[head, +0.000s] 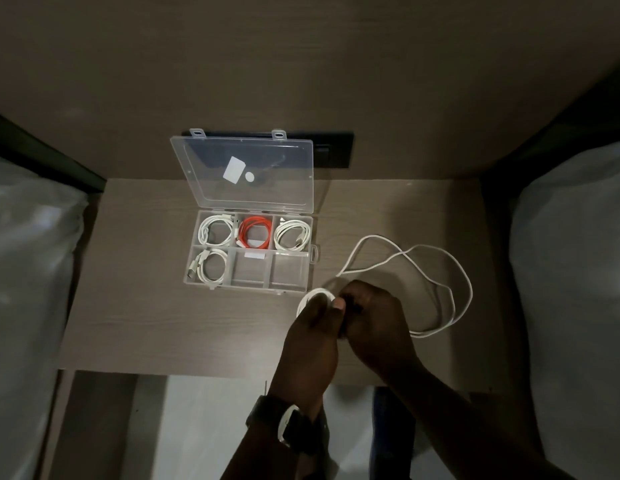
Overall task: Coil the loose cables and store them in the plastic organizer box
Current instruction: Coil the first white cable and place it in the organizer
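Observation:
A clear plastic organizer box (310,271) stands open on the wooden bedside table (146,306), its lid (246,174) leaning back against the wall. Three white coiled cables and one red coiled cable (255,233) lie in its compartments; the front middle and front right compartments hold no cable. A long white cable (440,268) sprawls in loose loops on the table to the right of the box. My left hand (312,327) holds a small coil of it, and my right hand (374,317) pinches the same cable beside that coil, just in front of the box's front right corner.
A black socket panel (336,150) sits on the wall behind the lid. White bedding rises on the left (28,271) and on the right (575,271) of the table. A dark watch is on my left wrist (288,424).

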Demonstrator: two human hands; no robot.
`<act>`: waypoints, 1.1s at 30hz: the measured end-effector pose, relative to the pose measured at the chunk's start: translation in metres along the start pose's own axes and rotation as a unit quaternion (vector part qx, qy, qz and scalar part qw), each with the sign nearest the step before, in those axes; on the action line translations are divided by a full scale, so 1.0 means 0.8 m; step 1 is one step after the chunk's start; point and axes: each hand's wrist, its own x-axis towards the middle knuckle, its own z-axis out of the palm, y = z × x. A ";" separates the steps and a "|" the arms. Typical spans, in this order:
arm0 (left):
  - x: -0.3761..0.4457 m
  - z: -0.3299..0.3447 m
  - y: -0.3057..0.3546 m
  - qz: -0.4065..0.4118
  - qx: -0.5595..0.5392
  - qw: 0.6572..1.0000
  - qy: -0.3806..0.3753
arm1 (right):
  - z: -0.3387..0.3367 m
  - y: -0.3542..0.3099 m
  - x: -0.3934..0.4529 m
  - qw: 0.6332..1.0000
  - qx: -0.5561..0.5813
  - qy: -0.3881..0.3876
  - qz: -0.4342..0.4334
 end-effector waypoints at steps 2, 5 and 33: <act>0.000 -0.003 -0.001 0.061 0.072 0.996 0.000 | 0.003 0.002 0.016 0.999 0.023 0.027 0.024; -0.008 -0.019 -0.003 0.135 0.140 0.980 0.044 | 0.002 0.005 0.050 0.995 0.036 0.060 0.074; 0.160 -0.099 -0.043 0.211 0.419 0.871 0.146 | 0.073 -0.003 0.112 0.936 -0.297 -0.121 -0.148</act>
